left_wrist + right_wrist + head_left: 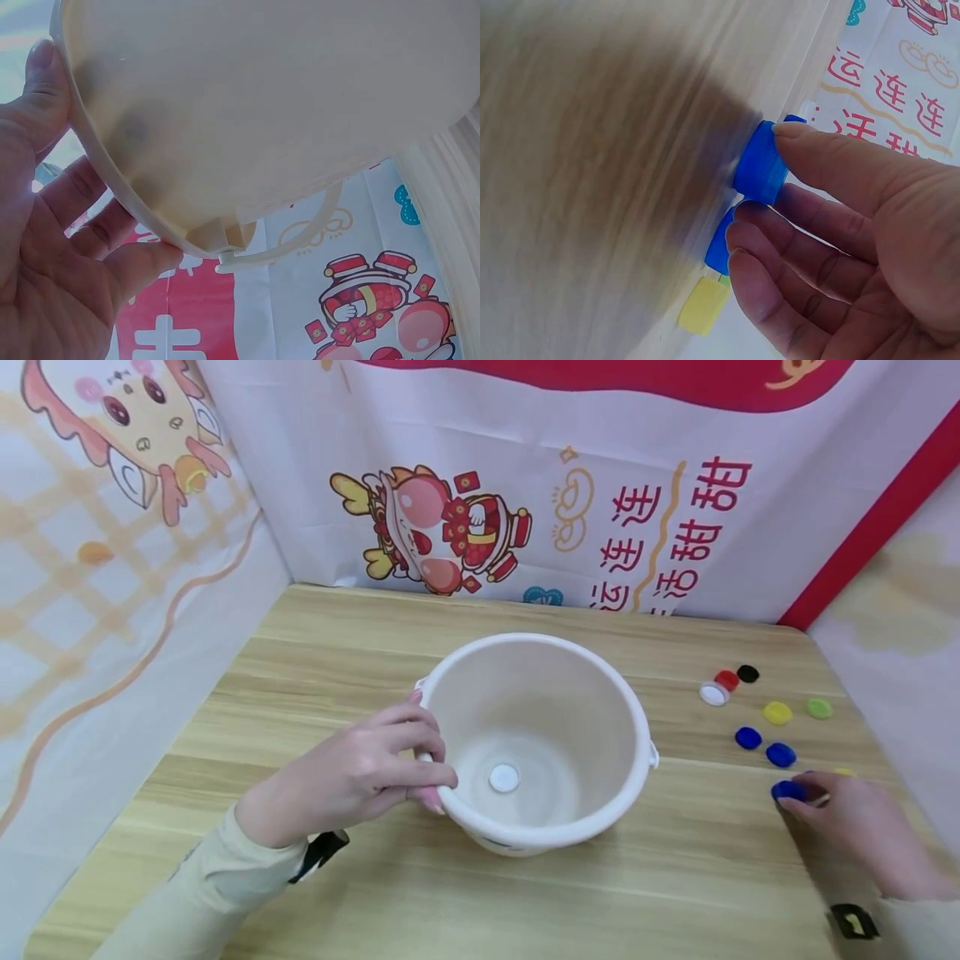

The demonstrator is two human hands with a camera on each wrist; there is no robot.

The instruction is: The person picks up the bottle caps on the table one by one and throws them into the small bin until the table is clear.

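Bucket [540,689] stands upright mid-frame in the head view, round mouth upward, a white disc [503,778] on its floor. At the bucket's left rim, the left hand [367,768] grips the edge. At lower right, well apart from it, the right hand [862,822] pinches a blue cap [787,791]. From that cap the bucket's mouth lies to the left and slightly up the frame, right rim nearest; the cap, short and round, has no marked long axis.

In the left wrist view, thumb and fingers hold the rim at the left of the frame.

In the right wrist view, the pinched cap sits near centre, close to the table [577,180]; whether it touches, I cannot tell. A yellow cap [703,306] lies below.
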